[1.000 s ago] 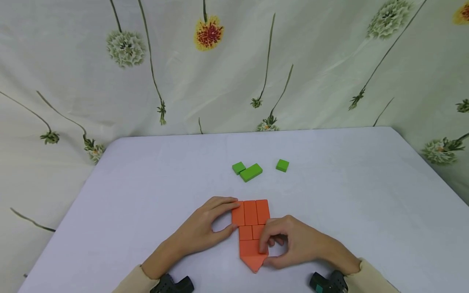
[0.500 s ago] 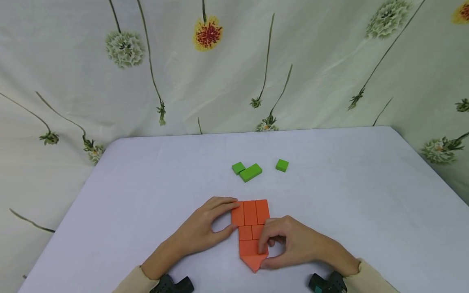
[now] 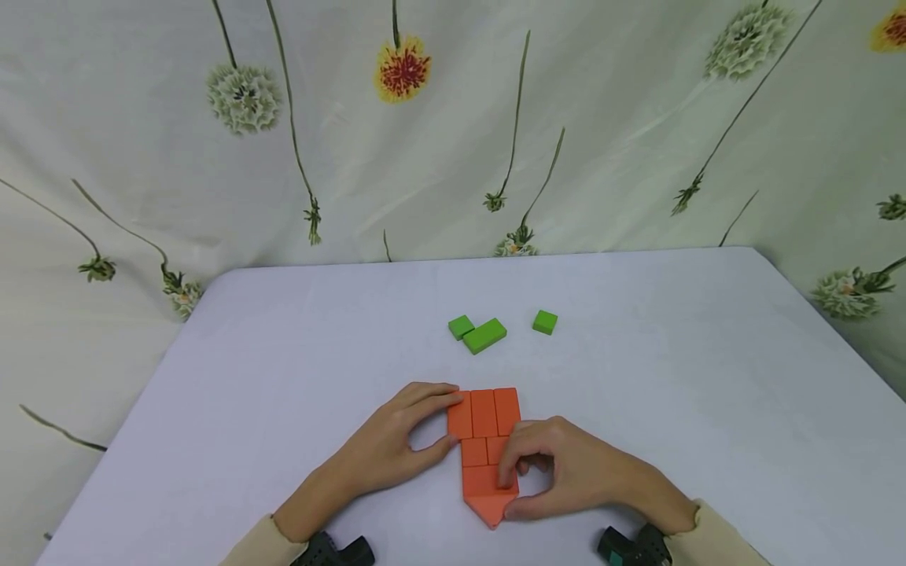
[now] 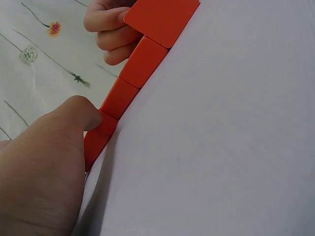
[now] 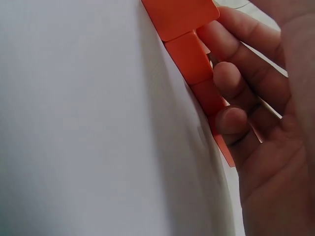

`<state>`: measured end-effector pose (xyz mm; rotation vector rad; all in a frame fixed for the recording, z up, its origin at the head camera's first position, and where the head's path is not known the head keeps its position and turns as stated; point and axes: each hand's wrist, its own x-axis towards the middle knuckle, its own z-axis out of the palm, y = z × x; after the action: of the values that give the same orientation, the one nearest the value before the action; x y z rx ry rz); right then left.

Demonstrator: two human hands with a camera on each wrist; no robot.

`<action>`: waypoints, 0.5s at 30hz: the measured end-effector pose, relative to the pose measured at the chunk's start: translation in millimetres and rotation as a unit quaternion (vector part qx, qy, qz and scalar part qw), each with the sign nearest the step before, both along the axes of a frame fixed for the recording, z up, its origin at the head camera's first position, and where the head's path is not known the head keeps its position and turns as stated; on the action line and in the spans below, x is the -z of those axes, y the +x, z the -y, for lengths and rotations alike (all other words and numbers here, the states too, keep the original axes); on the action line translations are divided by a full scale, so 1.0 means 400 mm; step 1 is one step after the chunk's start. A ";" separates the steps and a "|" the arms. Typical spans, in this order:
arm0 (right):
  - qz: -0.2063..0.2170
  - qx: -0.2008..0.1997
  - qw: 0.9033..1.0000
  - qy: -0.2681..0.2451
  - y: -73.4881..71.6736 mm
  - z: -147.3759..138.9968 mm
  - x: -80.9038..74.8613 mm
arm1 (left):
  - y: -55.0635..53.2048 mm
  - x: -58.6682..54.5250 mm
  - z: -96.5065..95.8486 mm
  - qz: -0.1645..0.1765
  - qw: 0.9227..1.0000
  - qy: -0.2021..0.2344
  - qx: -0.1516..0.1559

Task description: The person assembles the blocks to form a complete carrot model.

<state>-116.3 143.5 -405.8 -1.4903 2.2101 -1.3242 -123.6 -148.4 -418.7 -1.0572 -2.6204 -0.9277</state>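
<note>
Several flat orange blocks lie fitted together on the table, with three upright rectangular blocks at the far end. Nearer come two small blocks, a wider block and a triangular block pointing toward me. My left hand lies at the far left; its fairly straight forefinger and thumb touch the leftmost upright block. My right hand is curled at the near right. Its forefinger is on the wider block, and its thumb touches the triangle's slanted right side. Both wrist views show the blocks' side faces.
Beyond the orange blocks lie a small green block, a longer green block next to it and another small green block farther right. White cloth covers the table; a flower-patterned curtain hangs behind.
My right thumb has slid slightly left against the triangular block. The left hand, the orange blocks and the green blocks have stayed in place.
</note>
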 end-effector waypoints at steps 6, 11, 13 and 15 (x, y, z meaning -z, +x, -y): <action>-0.021 0.026 0.999 -0.023 -0.007 -0.001 -0.007 | 0.001 0.003 0.002 0.000 1.000 0.000 -0.003; -0.041 0.063 0.997 -0.023 -0.019 -0.008 -0.024 | 0.000 0.001 0.001 -0.001 1.000 -0.002 -0.002; -0.042 0.079 0.996 -0.020 -0.027 -0.014 -0.035 | 0.000 0.000 0.000 -0.002 1.000 -0.002 -0.001; -0.046 0.094 0.994 -0.020 -0.038 -0.021 -0.047 | -0.001 -0.002 0.000 -0.002 1.000 -0.003 -0.001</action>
<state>-131.6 152.0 -386.9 -1.4139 2.4480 -1.3871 -123.8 -148.3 -417.8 -1.0563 -2.6227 -0.9180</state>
